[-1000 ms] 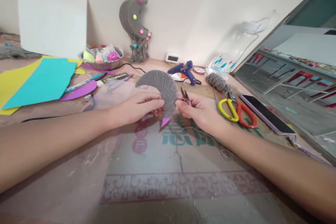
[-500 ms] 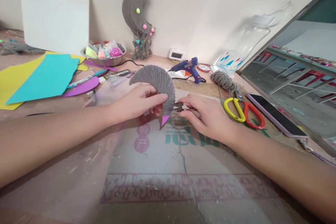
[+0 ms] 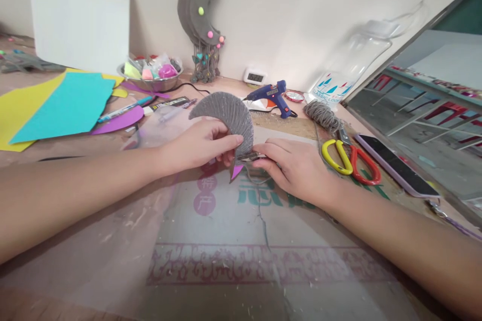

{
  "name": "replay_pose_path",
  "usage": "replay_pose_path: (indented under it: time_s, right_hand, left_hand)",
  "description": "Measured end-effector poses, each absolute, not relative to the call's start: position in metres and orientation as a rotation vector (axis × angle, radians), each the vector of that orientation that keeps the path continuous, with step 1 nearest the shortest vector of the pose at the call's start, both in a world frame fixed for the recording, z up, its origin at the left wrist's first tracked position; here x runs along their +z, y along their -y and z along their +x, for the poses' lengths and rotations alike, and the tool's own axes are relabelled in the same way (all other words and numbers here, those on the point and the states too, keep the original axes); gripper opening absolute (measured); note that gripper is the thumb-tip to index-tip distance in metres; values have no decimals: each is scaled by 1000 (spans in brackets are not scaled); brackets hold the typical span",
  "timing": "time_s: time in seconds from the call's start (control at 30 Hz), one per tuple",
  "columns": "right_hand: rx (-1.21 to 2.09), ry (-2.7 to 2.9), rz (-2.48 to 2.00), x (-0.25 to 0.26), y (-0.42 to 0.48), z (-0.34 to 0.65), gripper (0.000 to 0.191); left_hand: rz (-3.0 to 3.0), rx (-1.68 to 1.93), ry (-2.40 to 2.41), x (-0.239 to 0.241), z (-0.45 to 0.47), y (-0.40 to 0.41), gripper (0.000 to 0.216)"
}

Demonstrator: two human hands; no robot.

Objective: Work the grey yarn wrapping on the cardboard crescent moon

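My left hand (image 3: 199,144) pinches a crescent moon shape (image 3: 229,115) wrapped in grey yarn, holding it upright above the table; its lower tip (image 3: 236,172) is bare purple. My right hand (image 3: 293,165) is closed on small metal snips (image 3: 251,157), whose blades point left at the crescent's lower edge. A strand of grey yarn (image 3: 256,179) trails under the snips. Both hands hover over a cardboard sheet (image 3: 244,241) under clear plastic.
Yellow and red scissors (image 3: 348,160), a phone (image 3: 395,163), a grey yarn bundle (image 3: 322,114) and a blue glue gun (image 3: 271,96) lie to the right. Teal (image 3: 68,105), yellow and purple sheets, pens and a metal bowl (image 3: 152,74) are at left. A finished moon decoration (image 3: 201,20) leans on the wall.
My right hand has turned the snips from pointing up to pointing left and brought them to the crescent's lower edge. The left hand has kept hold of the crescent.
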State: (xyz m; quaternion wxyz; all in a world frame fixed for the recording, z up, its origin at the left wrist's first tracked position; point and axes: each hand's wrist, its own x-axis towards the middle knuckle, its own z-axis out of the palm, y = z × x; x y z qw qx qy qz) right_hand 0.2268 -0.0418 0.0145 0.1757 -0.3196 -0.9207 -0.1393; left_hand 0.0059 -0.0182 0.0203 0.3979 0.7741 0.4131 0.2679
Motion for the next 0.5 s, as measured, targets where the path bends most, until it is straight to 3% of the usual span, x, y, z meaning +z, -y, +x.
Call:
replay_pose_path:
  time_s: [0.5]
  right_hand:
    - [-464,2637,-917,16,43,224,29]
  left_hand:
    - [1868,639,-1068,21,6,17,38]
